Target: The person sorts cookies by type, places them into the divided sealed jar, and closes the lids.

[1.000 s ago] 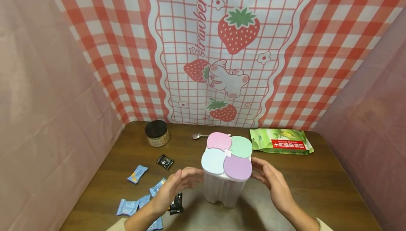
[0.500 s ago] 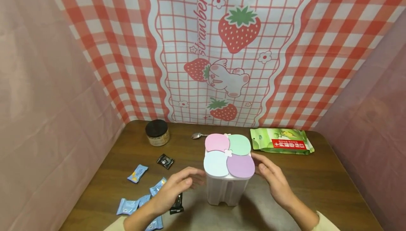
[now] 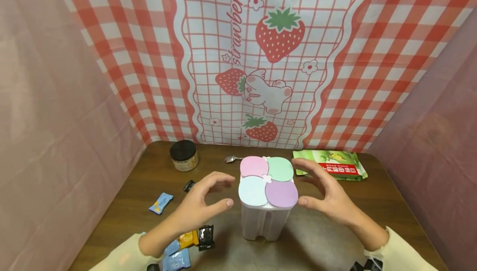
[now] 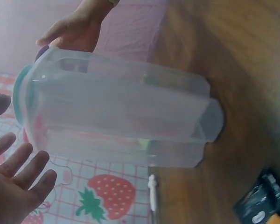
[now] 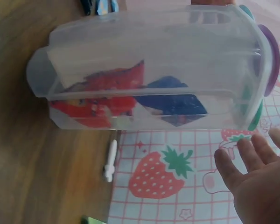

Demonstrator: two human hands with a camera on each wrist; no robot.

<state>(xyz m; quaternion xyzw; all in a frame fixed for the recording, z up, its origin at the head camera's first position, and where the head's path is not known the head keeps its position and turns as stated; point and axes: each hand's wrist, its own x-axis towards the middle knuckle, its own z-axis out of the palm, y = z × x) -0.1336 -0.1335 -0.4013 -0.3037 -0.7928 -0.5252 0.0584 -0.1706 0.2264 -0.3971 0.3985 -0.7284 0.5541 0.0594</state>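
A tall clear plastic container (image 3: 264,223) stands upright on the table in the head view. Its lid (image 3: 267,178) has pink, green, pale blue and purple petal-shaped flaps. Through its wall, the right wrist view shows a red packet (image 5: 107,98) and a dark blue packet (image 5: 175,100) inside. To the lid's left is my left hand (image 3: 197,202), fingers spread and bent slightly, apart from it and holding nothing. My right hand (image 3: 329,192) hovers at the lid's right side with thumb and fingers apart; whether its thumb touches the rim I cannot tell.
Blue wrapped snacks (image 3: 177,259), a yellow packet (image 3: 189,239) and a black packet (image 3: 206,238) lie at the left front. Behind are a black-lidded jar (image 3: 184,156), a spoon (image 3: 232,159) and a green wipes pack (image 3: 335,165). A strawberry-print cloth (image 3: 246,56) hangs behind the table.
Both hands have risen from the container's sides to about lid height and spread their thumbs away from the fingers. Earlier the container shifted and turned slightly; now it stands still.
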